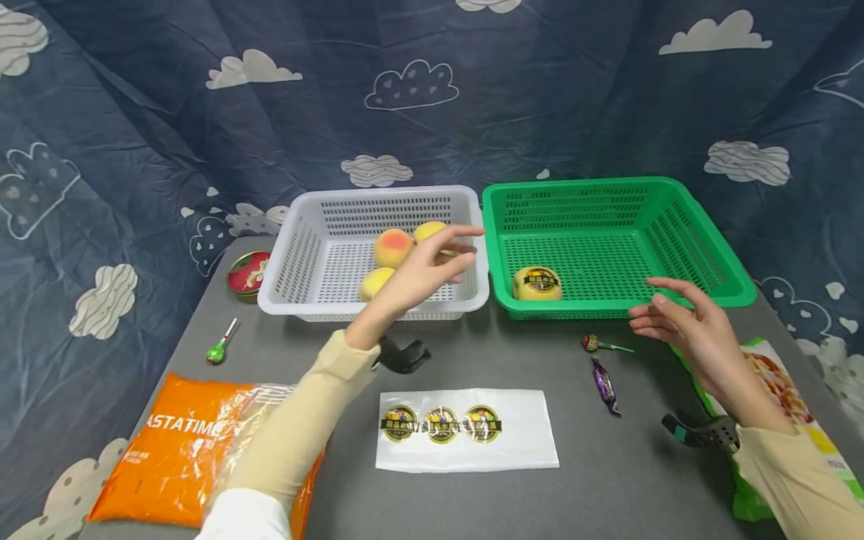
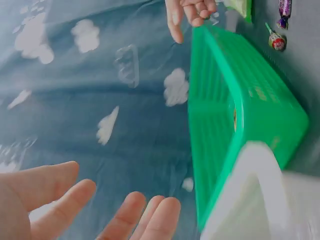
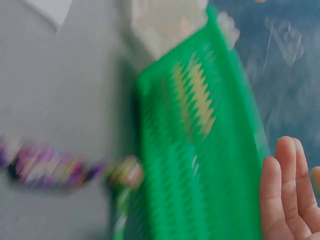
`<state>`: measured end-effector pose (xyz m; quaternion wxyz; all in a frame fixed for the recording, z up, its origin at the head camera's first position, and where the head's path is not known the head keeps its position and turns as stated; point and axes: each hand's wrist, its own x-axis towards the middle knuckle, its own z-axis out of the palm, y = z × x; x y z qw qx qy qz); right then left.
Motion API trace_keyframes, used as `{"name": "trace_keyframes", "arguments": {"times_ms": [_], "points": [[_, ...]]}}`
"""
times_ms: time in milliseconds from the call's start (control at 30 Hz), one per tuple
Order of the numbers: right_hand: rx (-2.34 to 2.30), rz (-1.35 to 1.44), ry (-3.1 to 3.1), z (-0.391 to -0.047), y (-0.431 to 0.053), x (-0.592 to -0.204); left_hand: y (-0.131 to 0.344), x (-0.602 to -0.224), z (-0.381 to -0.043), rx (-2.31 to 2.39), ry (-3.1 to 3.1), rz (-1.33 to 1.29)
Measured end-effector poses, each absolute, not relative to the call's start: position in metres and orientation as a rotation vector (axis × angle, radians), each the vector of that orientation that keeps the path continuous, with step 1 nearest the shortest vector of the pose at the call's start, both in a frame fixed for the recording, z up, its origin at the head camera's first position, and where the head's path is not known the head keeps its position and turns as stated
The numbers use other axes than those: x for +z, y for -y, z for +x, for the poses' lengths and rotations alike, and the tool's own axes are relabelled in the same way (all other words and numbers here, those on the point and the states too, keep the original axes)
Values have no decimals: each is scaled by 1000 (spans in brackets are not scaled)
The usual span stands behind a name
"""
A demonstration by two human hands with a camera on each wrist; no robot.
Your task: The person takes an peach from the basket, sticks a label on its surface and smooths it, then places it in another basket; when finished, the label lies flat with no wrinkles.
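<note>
Okay, left hand and right hand empty, thumbs apart from fingers; peach in left basket probably bruises easily: cup its sides lightly.

two baskets, four visible fruits, four stickers, two lollipops, one candy, one tin, two bags
</note>
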<state>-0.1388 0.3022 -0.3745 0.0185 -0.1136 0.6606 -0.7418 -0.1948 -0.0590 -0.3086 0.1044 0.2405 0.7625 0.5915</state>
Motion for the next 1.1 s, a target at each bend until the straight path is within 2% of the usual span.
{"name": "trace_keyframes", "arguments": {"times_ms": [267, 467, 767, 1100], "points": [[-2197, -585, -2090, -169, -223, -328, 152, -335, -153, 1833, -2172, 406], [-1973, -671, -2153, -200, -140, -320, 193, -370, -140, 1805, -2126, 204], [-1656, -674, -2114, -236, -40, -349, 208, -394, -153, 1989, -2074, -19], [-1321, -526, -2131, -262, 4, -376, 205, -402, -157, 2017, -2125, -16]]}}
